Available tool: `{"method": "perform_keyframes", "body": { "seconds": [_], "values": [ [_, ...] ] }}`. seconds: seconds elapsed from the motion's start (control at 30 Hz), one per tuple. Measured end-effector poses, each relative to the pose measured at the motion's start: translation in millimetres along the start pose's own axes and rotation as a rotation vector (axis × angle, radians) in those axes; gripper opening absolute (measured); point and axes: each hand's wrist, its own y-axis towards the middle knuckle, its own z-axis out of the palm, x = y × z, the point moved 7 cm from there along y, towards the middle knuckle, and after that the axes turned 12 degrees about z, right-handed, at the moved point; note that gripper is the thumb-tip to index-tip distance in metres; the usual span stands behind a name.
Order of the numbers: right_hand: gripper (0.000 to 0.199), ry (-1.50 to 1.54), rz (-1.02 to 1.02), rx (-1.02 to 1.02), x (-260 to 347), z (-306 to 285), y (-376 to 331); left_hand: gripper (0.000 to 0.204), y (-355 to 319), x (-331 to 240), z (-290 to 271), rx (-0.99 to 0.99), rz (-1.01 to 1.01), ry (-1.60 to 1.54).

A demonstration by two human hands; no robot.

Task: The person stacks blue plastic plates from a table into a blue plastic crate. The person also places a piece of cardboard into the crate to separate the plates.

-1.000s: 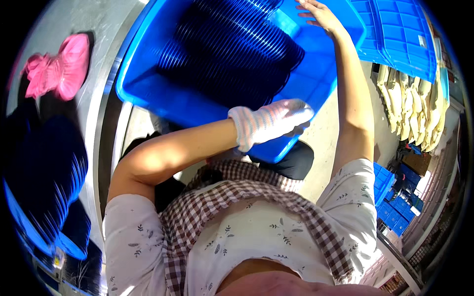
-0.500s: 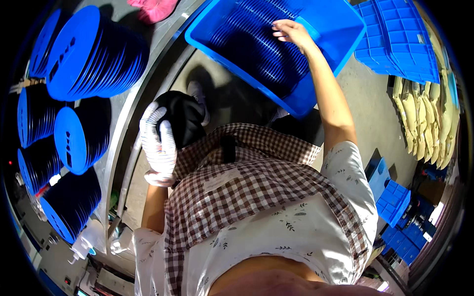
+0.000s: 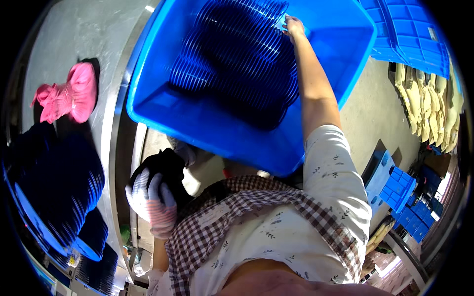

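My left hand (image 3: 152, 200), in a white striped knit glove, curves its fingers over a soft black thing (image 3: 165, 170) held beside my apron. What kind of thing it is I cannot make out. My right hand (image 3: 293, 25) is bare and reaches deep into a large blue bin (image 3: 340, 54). Its fingers are bent at the far right edge of the dark blue discs (image 3: 237, 54), which stand on edge in packed rows inside the bin. A small pale patch shows next to these fingertips; whether they grip something is hard to see.
On the metal table (image 3: 111, 64) at left lie a pink bundle (image 3: 81, 93) and stacks of blue discs (image 3: 59, 197). Blue crates (image 3: 412, 34) stand at the far right, above pale yellow sacks (image 3: 429, 98). More blue crates (image 3: 397, 190) are farther down the right side.
The view has shifted, so the bin appears larger and lower and the pink bundle is fully visible. My right hand has moved farther into the bin, to the discs' edge. My left still holds the black thing.
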Motion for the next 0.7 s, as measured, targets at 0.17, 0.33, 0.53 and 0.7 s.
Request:
{"method": "perform_keyframes", "body": {
  "seconds": [0.17,0.33,0.53,0.7],
  "values": [
    [0.042,0.036,-0.082,-0.003,-5.1,24.9,80.6,0.022,-13.1,8.9,-9.1,0.058,-0.007,0.144],
    [0.039,-0.733,-0.550,-0.483,-13.1,-11.2,114.8,0.019,17.4,15.4,1.9,0.056,0.088,0.076],
    [0.014,0.545,-0.337,0.165,40.1,17.2,33.4,0.018,7.6,2.8,-2.2,0.059,0.027,0.111],
    [0.013,0.639,-0.320,0.153,66.6,6.7,-9.5,0.018,6.5,5.1,4.5,0.034,0.057,0.100]
  ]
}}
